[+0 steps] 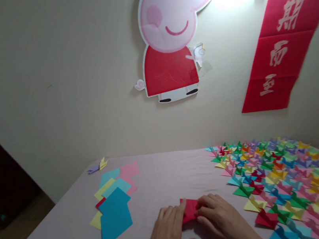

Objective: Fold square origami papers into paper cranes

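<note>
A small folded piece of red paper (190, 209) lies on the pink cloth between my hands. My left hand (169, 229) rests at its left side, fingers stretched out flat and the index fingertip touching the paper, thumb spread away. From the right, my right hand (217, 216) has its fingers bent and closed on the paper's right edge. To the left is a loose pile of coloured paper, with a blue sheet (116, 217) on top and light blue, yellow, pink and red pieces partly covered beneath it.
Rows of folded paper cranes (283, 190) in many colours cover the right side of the cloth-covered surface (167, 168). A yellow and purple folded piece (98, 166) lies at the far left corner. Behind, the wall bears a cartoon pig cutout (169, 69) and a red banner (279, 57).
</note>
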Demonstrator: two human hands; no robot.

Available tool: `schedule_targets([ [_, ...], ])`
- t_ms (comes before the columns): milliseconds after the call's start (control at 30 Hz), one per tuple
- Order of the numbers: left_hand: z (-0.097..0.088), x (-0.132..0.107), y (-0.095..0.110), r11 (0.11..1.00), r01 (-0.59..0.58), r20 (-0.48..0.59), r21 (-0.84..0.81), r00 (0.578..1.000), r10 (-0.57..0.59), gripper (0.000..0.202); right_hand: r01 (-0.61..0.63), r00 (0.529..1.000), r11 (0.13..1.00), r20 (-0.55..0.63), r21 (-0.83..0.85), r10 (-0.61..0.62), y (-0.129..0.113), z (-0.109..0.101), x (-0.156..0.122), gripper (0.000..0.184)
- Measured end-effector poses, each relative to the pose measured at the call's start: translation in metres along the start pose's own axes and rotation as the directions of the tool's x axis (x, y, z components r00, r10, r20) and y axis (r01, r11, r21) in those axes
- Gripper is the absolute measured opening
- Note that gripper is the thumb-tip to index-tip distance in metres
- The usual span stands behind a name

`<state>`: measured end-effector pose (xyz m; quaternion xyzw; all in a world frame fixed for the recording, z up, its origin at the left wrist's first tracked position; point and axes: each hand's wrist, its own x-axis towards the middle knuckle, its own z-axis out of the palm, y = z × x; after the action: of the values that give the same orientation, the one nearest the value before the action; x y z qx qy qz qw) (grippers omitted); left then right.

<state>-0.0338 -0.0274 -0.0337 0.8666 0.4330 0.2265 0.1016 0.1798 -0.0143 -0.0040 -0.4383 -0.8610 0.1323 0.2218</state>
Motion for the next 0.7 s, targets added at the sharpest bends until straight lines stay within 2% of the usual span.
schedule_targets([
  [67, -0.007, 0.004, -0.001, 0.997, 0.069, -0.002, -0.029, 0.998, -0.069, 0.076, -0.1, 0.995, 0.992, -0.01, 0.073, 0.101, 0.002, 0.002, 0.006, 0.037],
  [133, -0.012, 0.006, -0.003, 0.998, 0.068, -0.026, 0.001, 0.997, -0.068, 0.077, -0.226, 0.972, 0.964, -0.025, 0.138, 0.232, 0.005, 0.005, 0.013, 0.032],
  [200, -0.011, 0.006, -0.006, 0.995, -0.022, -0.065, 0.102, 0.997, 0.029, 0.076, -0.335, 0.938, 0.927, -0.035, 0.17, 0.345, 0.007, 0.007, 0.02, 0.021],
  [267, -0.005, 0.005, -0.011, 0.97, -0.154, -0.063, 0.188, 0.984, 0.168, 0.074, -0.392, 0.915, 0.902, -0.024, 0.181, 0.402, 0.01, 0.008, 0.026, 0.013],
  [333, 0.005, 0.002, -0.015, 0.947, -0.252, -0.012, 0.201, 0.966, 0.26, 0.073, -0.415, 0.907, 0.891, 0.005, 0.184, 0.421, 0.011, 0.008, 0.03, 0.012],
  [433, 0.02, -0.001, -0.021, 0.944, -0.282, 0.055, 0.173, 0.959, 0.276, 0.074, -0.437, 0.898, 0.886, 0.028, 0.157, 0.438, 0.012, 0.01, 0.033, 0.013],
  [700, 0.04, -0.001, -0.031, 0.942, -0.272, 0.007, 0.194, 0.961, 0.276, 0.075, -0.458, 0.888, 0.885, 0.005, 0.087, 0.46, 0.011, 0.014, 0.031, 0.016],
])
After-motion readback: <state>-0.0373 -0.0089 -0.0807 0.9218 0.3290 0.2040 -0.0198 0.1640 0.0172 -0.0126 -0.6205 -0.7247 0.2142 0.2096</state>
